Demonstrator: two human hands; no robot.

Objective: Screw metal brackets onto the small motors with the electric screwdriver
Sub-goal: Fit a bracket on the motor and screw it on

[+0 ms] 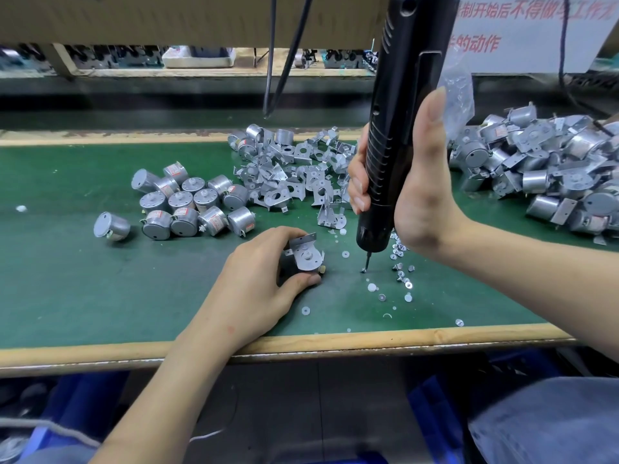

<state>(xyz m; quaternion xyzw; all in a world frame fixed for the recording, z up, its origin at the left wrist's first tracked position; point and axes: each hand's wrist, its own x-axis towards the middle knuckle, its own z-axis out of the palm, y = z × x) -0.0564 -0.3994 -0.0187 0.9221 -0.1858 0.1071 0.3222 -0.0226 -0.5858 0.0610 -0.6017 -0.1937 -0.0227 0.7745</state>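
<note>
Picking up a screw [363,270]: left hand [254,286] grips motor [305,255] and bracket [301,241]; right hand [420,202] fingers [356,185] wrap the electric screwdriver [395,128]; next likely needs aligning it over the bracket.

On my feed the mat [83,262] reads dark green, with a pale tan edge strip [335,339]; the electric screwdriver [395,128] is glossy black, its grip ribbed with fine grooves; the motors [187,202] are silver-grey, and I make out reddish labels on some; the brackets [288,172] are matt light grey; the scattered washers [371,287] look whitish; the sign [522,28] is white with red characters; the bins [83,406] below are blue; the fabric [542,423] is pale grey-blue.
</note>
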